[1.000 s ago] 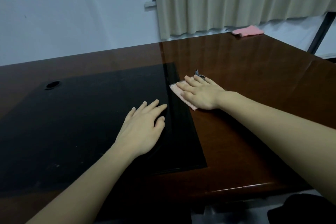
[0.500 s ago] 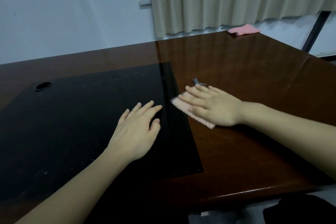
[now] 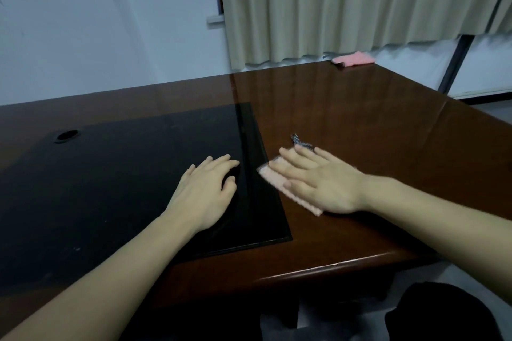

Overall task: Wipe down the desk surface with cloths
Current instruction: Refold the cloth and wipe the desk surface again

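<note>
A glossy dark brown desk [image 3: 360, 124] fills the view, with a black inset pad [image 3: 124, 174] on its left half. My right hand [image 3: 318, 180] lies flat with straight fingers on a pink cloth [image 3: 273, 178], pressing it onto the wood just right of the pad's edge. A striped tag [image 3: 300, 142] of the cloth sticks out beyond the fingertips. My left hand [image 3: 205, 194] rests flat on the black pad, fingers spread, holding nothing. A second pink cloth [image 3: 353, 59] lies at the desk's far right corner.
A round cable hole [image 3: 66, 135] sits at the pad's far left. A beige curtain [image 3: 346, 5] and a white wall stand behind the desk. A dark metal post [image 3: 454, 63] rises at the right. The desk's front edge [image 3: 332, 266] runs below my right forearm.
My right hand has slid the pink cloth toward me and a little to the right along the pad's edge. My left hand has stayed flat on the pad.
</note>
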`<state>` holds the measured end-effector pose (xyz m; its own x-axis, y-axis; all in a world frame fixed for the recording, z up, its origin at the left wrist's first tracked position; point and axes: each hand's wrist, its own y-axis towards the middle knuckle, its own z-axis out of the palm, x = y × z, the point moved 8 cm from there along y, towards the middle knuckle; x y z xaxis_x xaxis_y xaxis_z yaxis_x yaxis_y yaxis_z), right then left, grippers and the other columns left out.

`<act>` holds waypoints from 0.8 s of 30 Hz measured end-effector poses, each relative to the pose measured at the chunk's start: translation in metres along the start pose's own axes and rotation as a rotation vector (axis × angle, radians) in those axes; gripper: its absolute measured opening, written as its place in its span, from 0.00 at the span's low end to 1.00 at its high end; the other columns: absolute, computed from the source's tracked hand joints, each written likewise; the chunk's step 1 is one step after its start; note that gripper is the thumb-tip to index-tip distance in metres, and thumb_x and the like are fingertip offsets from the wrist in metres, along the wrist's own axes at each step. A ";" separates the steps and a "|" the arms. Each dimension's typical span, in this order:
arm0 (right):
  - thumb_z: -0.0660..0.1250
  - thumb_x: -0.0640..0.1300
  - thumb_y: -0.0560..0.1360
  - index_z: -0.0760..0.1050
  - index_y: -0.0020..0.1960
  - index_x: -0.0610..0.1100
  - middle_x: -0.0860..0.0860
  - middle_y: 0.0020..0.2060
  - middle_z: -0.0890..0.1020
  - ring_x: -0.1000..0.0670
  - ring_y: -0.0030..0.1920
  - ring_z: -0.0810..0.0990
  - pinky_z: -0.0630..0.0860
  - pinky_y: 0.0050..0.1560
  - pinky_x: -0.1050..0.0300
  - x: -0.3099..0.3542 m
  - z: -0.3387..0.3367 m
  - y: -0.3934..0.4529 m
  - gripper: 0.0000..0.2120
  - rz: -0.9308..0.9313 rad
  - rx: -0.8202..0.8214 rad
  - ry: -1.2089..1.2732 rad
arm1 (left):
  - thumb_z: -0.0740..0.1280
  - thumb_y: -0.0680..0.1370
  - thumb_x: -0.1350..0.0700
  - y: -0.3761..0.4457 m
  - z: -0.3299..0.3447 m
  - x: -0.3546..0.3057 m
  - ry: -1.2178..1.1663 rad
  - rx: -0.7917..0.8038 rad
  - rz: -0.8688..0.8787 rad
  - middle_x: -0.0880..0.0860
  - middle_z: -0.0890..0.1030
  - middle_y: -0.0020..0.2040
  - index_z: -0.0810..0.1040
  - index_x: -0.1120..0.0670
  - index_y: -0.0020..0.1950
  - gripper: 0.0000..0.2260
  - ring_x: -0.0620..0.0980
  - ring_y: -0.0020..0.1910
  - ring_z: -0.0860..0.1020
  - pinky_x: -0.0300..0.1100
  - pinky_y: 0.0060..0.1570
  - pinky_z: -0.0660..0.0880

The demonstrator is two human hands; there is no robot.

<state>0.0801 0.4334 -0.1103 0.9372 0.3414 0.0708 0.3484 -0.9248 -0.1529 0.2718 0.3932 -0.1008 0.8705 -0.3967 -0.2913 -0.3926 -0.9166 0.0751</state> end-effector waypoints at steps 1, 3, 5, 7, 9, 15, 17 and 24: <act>0.40 0.60 0.85 0.36 0.79 0.65 0.58 0.80 0.36 0.53 0.80 0.32 0.33 0.78 0.52 0.009 0.003 -0.015 0.25 -0.028 -0.001 -0.007 | 0.54 0.86 0.51 -0.001 -0.001 -0.002 0.006 -0.012 0.014 0.44 0.59 0.81 0.64 0.44 0.79 0.20 0.48 0.81 0.53 0.51 0.80 0.49; 0.39 0.62 0.84 0.35 0.78 0.67 0.61 0.78 0.33 0.55 0.78 0.29 0.30 0.76 0.56 0.019 0.009 -0.039 0.24 -0.060 0.009 -0.002 | 0.55 0.85 0.52 -0.002 -0.004 -0.005 0.031 -0.037 0.033 0.44 0.60 0.81 0.65 0.44 0.79 0.20 0.49 0.81 0.54 0.51 0.80 0.50; 0.38 0.63 0.83 0.35 0.76 0.70 0.63 0.77 0.32 0.57 0.77 0.28 0.29 0.75 0.57 0.019 0.011 -0.048 0.23 -0.068 0.029 0.009 | 0.55 0.85 0.51 -0.002 -0.005 -0.005 0.043 -0.041 0.030 0.44 0.60 0.81 0.65 0.44 0.78 0.20 0.49 0.81 0.55 0.51 0.79 0.51; 0.39 0.64 0.83 0.35 0.75 0.71 0.63 0.78 0.33 0.58 0.77 0.29 0.30 0.77 0.56 0.011 0.010 -0.042 0.23 -0.054 0.049 0.013 | 0.56 0.85 0.51 -0.002 -0.005 -0.005 0.037 -0.036 0.023 0.45 0.61 0.81 0.66 0.44 0.78 0.20 0.50 0.81 0.56 0.52 0.79 0.54; 0.40 0.63 0.83 0.36 0.77 0.69 0.62 0.79 0.35 0.56 0.79 0.32 0.34 0.78 0.54 -0.007 0.006 -0.024 0.24 -0.008 0.036 0.016 | 0.57 0.85 0.51 -0.003 -0.006 -0.005 0.035 -0.035 0.020 0.45 0.62 0.80 0.66 0.44 0.78 0.20 0.50 0.81 0.57 0.52 0.78 0.56; 0.41 0.60 0.85 0.40 0.81 0.62 0.54 0.82 0.41 0.49 0.82 0.39 0.39 0.80 0.45 -0.068 -0.007 0.033 0.25 0.223 -0.022 0.045 | 0.60 0.84 0.53 0.003 -0.014 -0.016 0.021 -0.036 0.019 0.44 0.64 0.80 0.66 0.44 0.78 0.21 0.48 0.80 0.58 0.47 0.75 0.59; 0.40 0.59 0.86 0.40 0.82 0.62 0.54 0.83 0.41 0.48 0.82 0.39 0.39 0.80 0.45 -0.065 -0.007 0.035 0.25 0.226 -0.028 0.053 | 0.59 0.84 0.52 0.011 -0.014 -0.022 0.003 -0.036 0.026 0.43 0.63 0.80 0.66 0.44 0.78 0.21 0.48 0.80 0.57 0.46 0.75 0.59; 0.36 0.65 0.81 0.35 0.78 0.67 0.60 0.79 0.34 0.54 0.79 0.30 0.31 0.78 0.54 -0.005 0.006 -0.044 0.27 -0.005 -0.004 -0.005 | 0.60 0.84 0.51 0.044 -0.005 -0.045 -0.066 -0.021 0.083 0.45 0.63 0.80 0.65 0.45 0.79 0.22 0.50 0.81 0.57 0.51 0.77 0.59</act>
<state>0.0604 0.4734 -0.1099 0.9355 0.3469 0.0667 0.3532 -0.9236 -0.1489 0.2172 0.3704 -0.0795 0.8134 -0.4678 -0.3457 -0.4556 -0.8819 0.1214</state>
